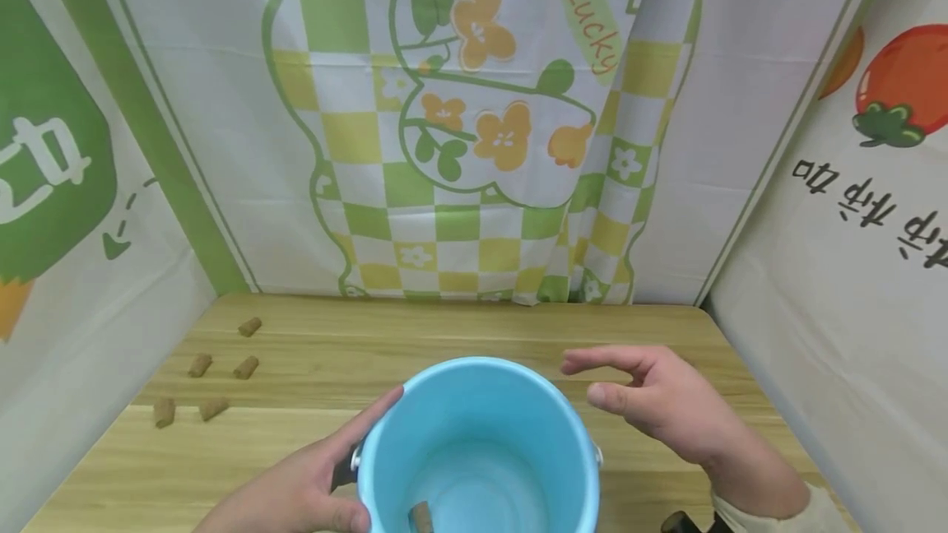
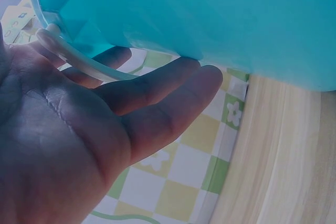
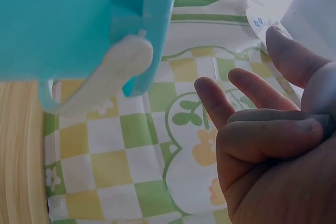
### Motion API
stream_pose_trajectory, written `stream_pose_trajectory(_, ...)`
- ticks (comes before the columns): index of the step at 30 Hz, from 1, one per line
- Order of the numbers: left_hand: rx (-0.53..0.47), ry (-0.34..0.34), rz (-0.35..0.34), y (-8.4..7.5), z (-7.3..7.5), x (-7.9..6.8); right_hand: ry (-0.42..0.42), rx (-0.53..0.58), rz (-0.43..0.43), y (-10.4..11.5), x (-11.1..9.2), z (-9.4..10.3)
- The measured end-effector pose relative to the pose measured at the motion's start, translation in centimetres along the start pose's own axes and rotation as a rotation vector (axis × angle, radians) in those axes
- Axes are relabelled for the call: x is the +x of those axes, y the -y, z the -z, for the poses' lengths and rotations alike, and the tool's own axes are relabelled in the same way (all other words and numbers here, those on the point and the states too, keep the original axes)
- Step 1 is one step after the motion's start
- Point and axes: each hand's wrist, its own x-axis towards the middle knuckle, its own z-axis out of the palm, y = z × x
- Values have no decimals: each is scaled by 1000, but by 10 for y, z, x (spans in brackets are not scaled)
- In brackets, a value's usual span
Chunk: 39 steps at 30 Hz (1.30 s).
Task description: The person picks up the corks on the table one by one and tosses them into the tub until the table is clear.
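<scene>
The left hand (image 1: 296, 488) is cupped round the left side of the blue bucket (image 1: 481, 401), grasping it; the right hand (image 1: 662, 401) is released just beside the bucket's right rim, thumb and index finger parted. One brown cork (image 1: 422, 517) lies inside the bucket, towards its left; five more corks (image 1: 246, 367) lie scattered left of the bucket on the worktop (image 1: 318, 389)
</scene>
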Motion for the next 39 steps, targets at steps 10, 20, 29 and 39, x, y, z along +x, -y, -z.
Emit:
stream_pose_trajectory(10,-48,-9,52,5,1,1,-72,22,-49,-14,2,12)
stream_pose_trajectory(20,-41,-13,57,5,1,0,-105,184,-51,-50,5,34)
stream_pose_trajectory(29,-37,-10,53,5,1,2,-119,383,-76,-94,3,60)
stream_pose_trajectory(39,-19,-11,48,3,1,0,-171,659,-106,-142,-13,90)
